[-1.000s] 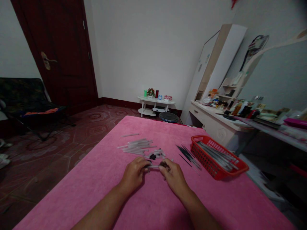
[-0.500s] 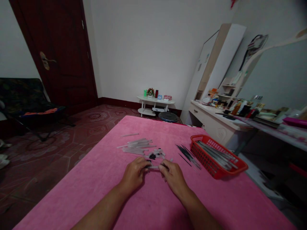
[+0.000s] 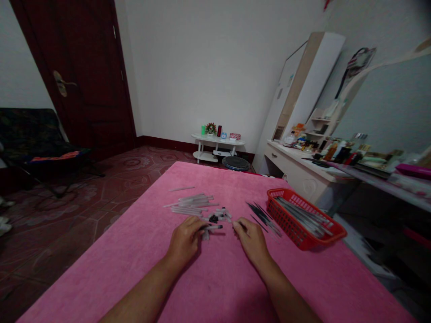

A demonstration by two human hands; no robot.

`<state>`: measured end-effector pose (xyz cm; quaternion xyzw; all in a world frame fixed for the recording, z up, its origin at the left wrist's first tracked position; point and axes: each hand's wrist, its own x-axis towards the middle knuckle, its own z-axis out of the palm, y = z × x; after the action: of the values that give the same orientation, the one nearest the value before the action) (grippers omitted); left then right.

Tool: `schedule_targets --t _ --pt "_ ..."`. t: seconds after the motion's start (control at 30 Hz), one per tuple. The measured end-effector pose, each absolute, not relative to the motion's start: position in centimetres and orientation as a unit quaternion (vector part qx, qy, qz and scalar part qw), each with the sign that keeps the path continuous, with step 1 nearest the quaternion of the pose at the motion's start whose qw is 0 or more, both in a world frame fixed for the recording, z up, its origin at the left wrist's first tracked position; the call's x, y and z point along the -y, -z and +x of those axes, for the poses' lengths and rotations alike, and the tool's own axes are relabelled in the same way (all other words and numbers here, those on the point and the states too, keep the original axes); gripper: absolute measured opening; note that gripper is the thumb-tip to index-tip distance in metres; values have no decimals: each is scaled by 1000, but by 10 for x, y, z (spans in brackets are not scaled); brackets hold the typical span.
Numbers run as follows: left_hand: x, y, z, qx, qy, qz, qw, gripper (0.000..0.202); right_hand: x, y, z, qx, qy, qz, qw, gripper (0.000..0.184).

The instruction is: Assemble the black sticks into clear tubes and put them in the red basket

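Note:
My left hand (image 3: 186,235) is closed on a pen (image 3: 213,227), a pale tube with a black end that points right. My right hand (image 3: 248,233) is pinched a short way to the right of that end; what lies in its fingers, if anything, is too small to make out. A small pale piece (image 3: 205,235) is beside my left fingertips. Just beyond the hands lie small whitish parts (image 3: 222,214) and black pieces (image 3: 213,219). Clear pen barrels (image 3: 190,204) lie in a bunch behind my left hand. Thin dark refills (image 3: 261,215) lie to the right.
A red plastic basket (image 3: 299,240) of long grey pens (image 3: 303,216) stands on the right of the pink-covered table (image 3: 208,287). One barrel (image 3: 182,189) lies apart at the far left. Beyond are a dressing table (image 3: 303,168), a black round stool (image 3: 235,163) and a folding chair (image 3: 37,139).
My right hand has come away from the pen and moved right. The pen's black end now shows, with the pen still in my left hand.

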<state>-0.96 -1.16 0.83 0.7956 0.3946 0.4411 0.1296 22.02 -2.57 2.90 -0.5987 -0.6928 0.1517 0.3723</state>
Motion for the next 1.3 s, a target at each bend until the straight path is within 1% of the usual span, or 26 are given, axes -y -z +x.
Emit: schedule_targets --t 0.1,0.17,0.27,0.47,0.67,0.83,1.1,1.3 --pt "9 -8 -11 -416 -460 772 138 21 16 -25 250 674 -57 -648 349 19" --pt "7 -7 -12 -427 -481 751 150 20 11 -20 268 657 -16 -676 334 17" --pt "3 -6 -14 -438 -517 716 169 20 7 -12 284 650 1 -694 309 18" --pt "-2 -5 -16 -459 -571 652 194 19 8 -9 282 655 -3 -700 286 19" --pt "-3 -5 -15 -461 -596 623 210 18 13 -17 262 688 -50 -646 327 19" --pt "-5 -2 -15 -462 -589 629 212 19 13 -21 231 728 -51 -597 333 18" --pt "-6 -1 -16 -449 -590 638 208 22 -6 -31 188 773 -59 -565 280 21" --pt "-7 -1 -16 -451 -599 626 216 20 -12 -32 175 776 -62 -583 233 16"
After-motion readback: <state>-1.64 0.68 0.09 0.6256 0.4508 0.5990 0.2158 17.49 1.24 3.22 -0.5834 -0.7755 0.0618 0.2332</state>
